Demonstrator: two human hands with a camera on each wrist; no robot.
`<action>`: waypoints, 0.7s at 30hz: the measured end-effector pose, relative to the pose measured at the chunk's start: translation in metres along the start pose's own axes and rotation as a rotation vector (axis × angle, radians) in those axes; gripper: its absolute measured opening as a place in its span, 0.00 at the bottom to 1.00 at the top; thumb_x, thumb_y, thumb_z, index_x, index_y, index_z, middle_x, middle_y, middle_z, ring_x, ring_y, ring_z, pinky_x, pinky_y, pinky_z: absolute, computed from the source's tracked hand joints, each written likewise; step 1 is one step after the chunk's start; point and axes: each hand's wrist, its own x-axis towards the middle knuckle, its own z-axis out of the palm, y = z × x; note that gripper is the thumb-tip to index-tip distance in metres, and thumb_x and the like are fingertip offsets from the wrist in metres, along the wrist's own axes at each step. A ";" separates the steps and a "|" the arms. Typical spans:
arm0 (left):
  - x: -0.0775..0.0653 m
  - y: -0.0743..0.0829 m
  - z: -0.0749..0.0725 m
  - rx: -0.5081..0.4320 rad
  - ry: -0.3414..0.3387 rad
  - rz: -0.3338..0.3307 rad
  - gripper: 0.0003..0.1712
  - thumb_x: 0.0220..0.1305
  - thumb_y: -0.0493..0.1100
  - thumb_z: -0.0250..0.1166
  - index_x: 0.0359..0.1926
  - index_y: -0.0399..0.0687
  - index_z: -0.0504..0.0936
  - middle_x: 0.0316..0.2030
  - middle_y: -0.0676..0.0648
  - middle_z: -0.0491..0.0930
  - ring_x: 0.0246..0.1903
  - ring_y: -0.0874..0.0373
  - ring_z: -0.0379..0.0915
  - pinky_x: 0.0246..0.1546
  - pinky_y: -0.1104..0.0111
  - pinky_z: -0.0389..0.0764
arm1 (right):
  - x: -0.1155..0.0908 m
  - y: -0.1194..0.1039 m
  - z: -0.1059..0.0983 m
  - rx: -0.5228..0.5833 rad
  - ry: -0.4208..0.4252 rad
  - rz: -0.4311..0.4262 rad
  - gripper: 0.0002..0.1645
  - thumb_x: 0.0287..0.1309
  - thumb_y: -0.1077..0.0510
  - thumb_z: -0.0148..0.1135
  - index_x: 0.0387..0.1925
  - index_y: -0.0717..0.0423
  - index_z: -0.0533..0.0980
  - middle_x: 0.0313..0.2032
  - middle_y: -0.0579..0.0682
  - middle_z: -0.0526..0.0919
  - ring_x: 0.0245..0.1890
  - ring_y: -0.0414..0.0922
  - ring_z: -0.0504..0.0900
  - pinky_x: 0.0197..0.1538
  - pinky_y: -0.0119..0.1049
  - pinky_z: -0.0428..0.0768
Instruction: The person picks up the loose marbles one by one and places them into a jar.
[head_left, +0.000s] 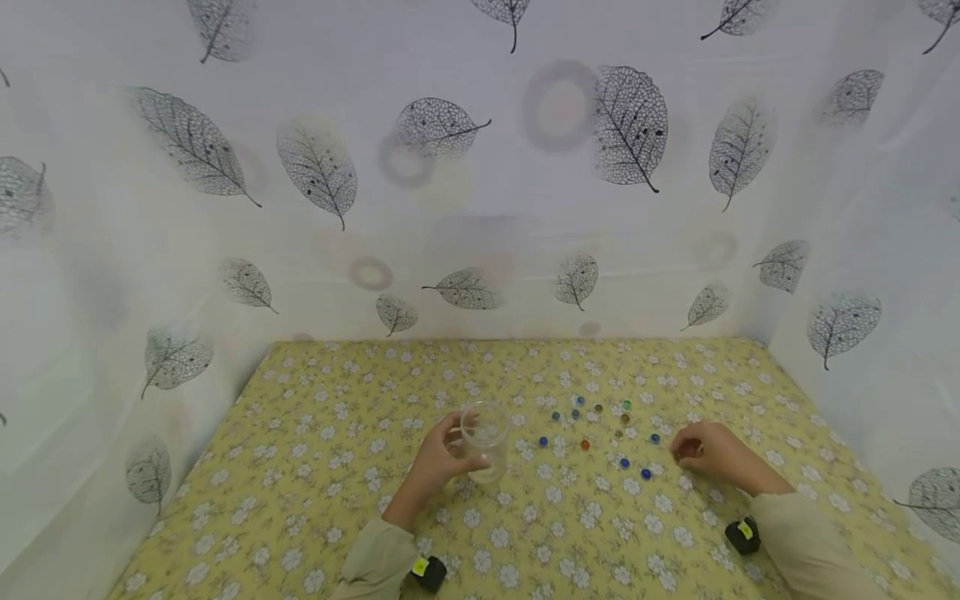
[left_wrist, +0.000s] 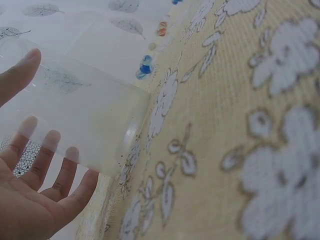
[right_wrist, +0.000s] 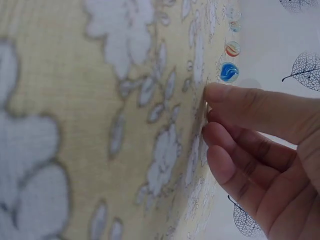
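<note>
A clear plastic cup (head_left: 485, 442) stands on the yellow flowered cloth (head_left: 315, 467). My left hand (head_left: 456, 454) grips it from the left, thumb on the near side and fingers behind the wall. In the left wrist view the cup (left_wrist: 90, 120) shows the fingers (left_wrist: 47, 150) through it. Several small glass marbles (head_left: 600, 433), blue, orange and green, lie scattered between the cup and my right hand (head_left: 681, 454). That hand rests on the cloth with curled fingers. Its fingertips (right_wrist: 215, 95) touch the cloth just short of a blue marble (right_wrist: 229, 72); no marble shows between them.
White curtain with grey leaf prints (head_left: 480, 183) walls the table on the back, left and right. The cloth's left half holds nothing but the cup. More marbles (left_wrist: 145, 67) lie beyond the cup in the left wrist view.
</note>
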 end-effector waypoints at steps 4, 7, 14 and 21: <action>0.001 -0.002 0.001 0.016 -0.006 0.012 0.38 0.51 0.41 0.73 0.63 0.43 0.67 0.59 0.37 0.69 0.58 0.41 0.67 0.59 0.49 0.72 | -0.001 0.001 0.000 0.001 -0.005 0.007 0.05 0.48 0.63 0.69 0.29 0.52 0.80 0.27 0.41 0.80 0.24 0.29 0.72 0.26 0.27 0.75; 0.001 -0.002 0.001 0.030 -0.001 0.015 0.38 0.51 0.41 0.73 0.62 0.42 0.67 0.58 0.37 0.70 0.57 0.42 0.68 0.59 0.49 0.73 | 0.000 -0.002 -0.003 -0.009 0.014 -0.012 0.04 0.49 0.63 0.68 0.29 0.52 0.80 0.27 0.42 0.80 0.24 0.29 0.72 0.26 0.28 0.75; 0.001 -0.001 0.001 0.021 0.008 0.006 0.38 0.50 0.41 0.73 0.62 0.44 0.68 0.59 0.38 0.70 0.58 0.42 0.68 0.59 0.49 0.73 | 0.010 -0.024 -0.018 -0.144 0.134 -0.084 0.05 0.47 0.61 0.70 0.29 0.53 0.81 0.27 0.41 0.78 0.25 0.32 0.71 0.27 0.30 0.74; -0.001 0.002 0.000 0.005 0.005 0.001 0.38 0.50 0.41 0.73 0.62 0.42 0.68 0.59 0.38 0.69 0.59 0.42 0.67 0.60 0.50 0.72 | 0.022 -0.060 -0.035 -0.260 0.227 -0.184 0.06 0.46 0.60 0.72 0.28 0.48 0.80 0.26 0.40 0.76 0.26 0.36 0.72 0.29 0.32 0.75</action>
